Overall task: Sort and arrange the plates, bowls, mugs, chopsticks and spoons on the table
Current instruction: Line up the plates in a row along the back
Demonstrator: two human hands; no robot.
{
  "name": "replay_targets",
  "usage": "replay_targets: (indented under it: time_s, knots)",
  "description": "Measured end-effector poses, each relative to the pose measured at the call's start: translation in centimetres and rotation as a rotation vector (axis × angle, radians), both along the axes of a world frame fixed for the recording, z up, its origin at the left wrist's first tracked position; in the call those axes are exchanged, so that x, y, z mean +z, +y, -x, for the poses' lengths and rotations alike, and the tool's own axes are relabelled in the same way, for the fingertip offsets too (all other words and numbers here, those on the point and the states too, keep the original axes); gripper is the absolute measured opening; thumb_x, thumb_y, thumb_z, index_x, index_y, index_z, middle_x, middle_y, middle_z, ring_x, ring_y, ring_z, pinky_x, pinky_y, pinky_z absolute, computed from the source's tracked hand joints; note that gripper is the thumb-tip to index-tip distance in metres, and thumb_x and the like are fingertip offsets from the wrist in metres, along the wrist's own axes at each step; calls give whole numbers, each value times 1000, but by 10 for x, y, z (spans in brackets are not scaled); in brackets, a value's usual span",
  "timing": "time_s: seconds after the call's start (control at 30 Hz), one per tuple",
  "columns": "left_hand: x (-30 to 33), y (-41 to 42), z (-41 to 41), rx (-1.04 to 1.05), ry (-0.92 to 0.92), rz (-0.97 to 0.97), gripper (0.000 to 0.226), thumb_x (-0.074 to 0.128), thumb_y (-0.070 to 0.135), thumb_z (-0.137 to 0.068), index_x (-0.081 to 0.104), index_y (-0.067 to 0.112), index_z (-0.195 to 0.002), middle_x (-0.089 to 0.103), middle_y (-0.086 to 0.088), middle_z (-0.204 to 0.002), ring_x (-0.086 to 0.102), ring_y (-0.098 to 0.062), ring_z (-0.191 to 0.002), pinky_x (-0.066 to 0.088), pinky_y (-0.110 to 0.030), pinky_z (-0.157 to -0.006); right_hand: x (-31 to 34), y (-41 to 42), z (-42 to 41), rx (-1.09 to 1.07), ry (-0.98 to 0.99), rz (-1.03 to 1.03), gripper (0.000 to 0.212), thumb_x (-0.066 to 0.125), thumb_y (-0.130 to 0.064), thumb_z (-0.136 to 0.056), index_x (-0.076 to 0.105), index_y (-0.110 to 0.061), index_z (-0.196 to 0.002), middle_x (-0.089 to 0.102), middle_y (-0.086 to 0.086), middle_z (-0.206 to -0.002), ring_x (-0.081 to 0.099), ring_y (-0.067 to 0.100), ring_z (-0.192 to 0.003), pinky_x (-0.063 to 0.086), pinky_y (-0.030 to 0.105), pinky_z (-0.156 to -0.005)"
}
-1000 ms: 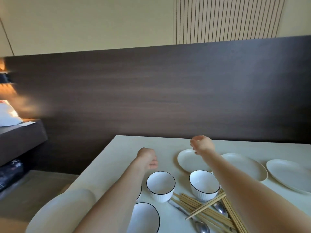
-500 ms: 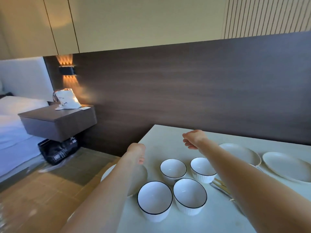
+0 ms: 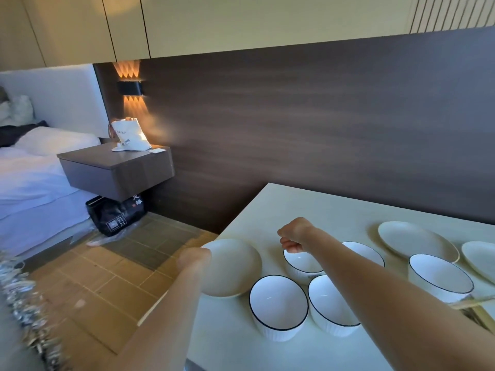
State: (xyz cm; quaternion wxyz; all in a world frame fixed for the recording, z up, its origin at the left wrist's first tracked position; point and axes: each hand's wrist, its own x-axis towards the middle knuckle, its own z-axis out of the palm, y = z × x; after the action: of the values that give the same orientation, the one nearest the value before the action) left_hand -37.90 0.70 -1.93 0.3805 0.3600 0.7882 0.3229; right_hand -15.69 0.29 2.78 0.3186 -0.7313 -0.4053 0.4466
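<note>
Several white bowls with dark rims stand on the pale table (image 3: 321, 207): two near ones (image 3: 278, 303) (image 3: 332, 303), one behind them (image 3: 301, 262), one partly hidden by my right arm (image 3: 368, 251), and one further right (image 3: 439, 277). A cream plate (image 3: 235, 266) lies at the table's left edge. My left hand (image 3: 194, 259) is curled at that plate's left rim, with its fingers hidden. My right hand (image 3: 294, 234) hovers as an empty fist above the rear bowl. Two more plates (image 3: 415, 239) (image 3: 480, 258) lie at the right. Chopsticks (image 3: 474, 303) show at the right edge.
A dark wood wall panel runs behind the table. To the left, past the table edge, is tiled floor with a black box (image 3: 115, 215) under a floating nightstand (image 3: 115, 167) that carries a white bag (image 3: 131, 135). A bed (image 3: 32, 167) lies further left.
The view has swung left and down, bringing the bed and more bowls into sight. My left hand has come down to the left plate's rim. My right hand stays a fist above the bowls.
</note>
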Motion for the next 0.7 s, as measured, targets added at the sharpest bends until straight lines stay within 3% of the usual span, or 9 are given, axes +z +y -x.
replay_targets:
  time_s: [0.13,0.3,0.4,0.53,0.63,0.7]
  knots:
    - [-15,-4,0,-3,-14,86,45,51,15,-89,45,-2,-130,50,-20,-129,54,-38,-113,52,-44,-92,-9,0,5,-1,-61,17,19,51,-4,-88,47,-8,-69,51,9,-68,45,18,-52,42,19,-45]
    - [-31,-7,3,105,-211,156,28,56,9,-86,52,0,-113,60,-23,-94,64,-36,-79,60,-44,-71,-19,-3,4,8,-53,36,23,47,0,-86,42,-12,-67,45,9,-69,38,20,-53,36,23,-49]
    - [-37,-6,1,129,-272,176,19,60,7,-84,55,-2,-100,62,-25,-83,66,-36,-68,60,-45,-68,-20,-7,1,1,-66,43,25,45,-1,-87,40,-13,-66,44,9,-67,39,19,-52,35,21,-46]
    - [-30,-6,-6,158,-236,78,13,63,3,-81,53,-1,-88,54,-20,-74,61,-37,-69,60,-43,-56,-16,-12,-6,-7,-83,44,23,46,-3,-89,45,-9,-66,51,8,-70,47,18,-52,40,19,-44]
    - [-18,-3,-15,193,-250,-62,13,62,0,-81,49,0,-79,55,-20,-82,62,-41,-82,59,-52,-71,-10,-14,-15,-26,-59,27,22,46,-3,-89,44,-11,-69,50,8,-72,43,19,-52,36,17,-41]
    - [-7,0,-23,158,-236,-131,9,60,-2,-81,55,-2,-88,57,-20,-88,64,-41,-86,58,-52,-74,-5,-15,-20,-25,-69,5,16,48,-7,-90,49,-8,-74,56,9,-79,49,17,-53,42,20,-44]
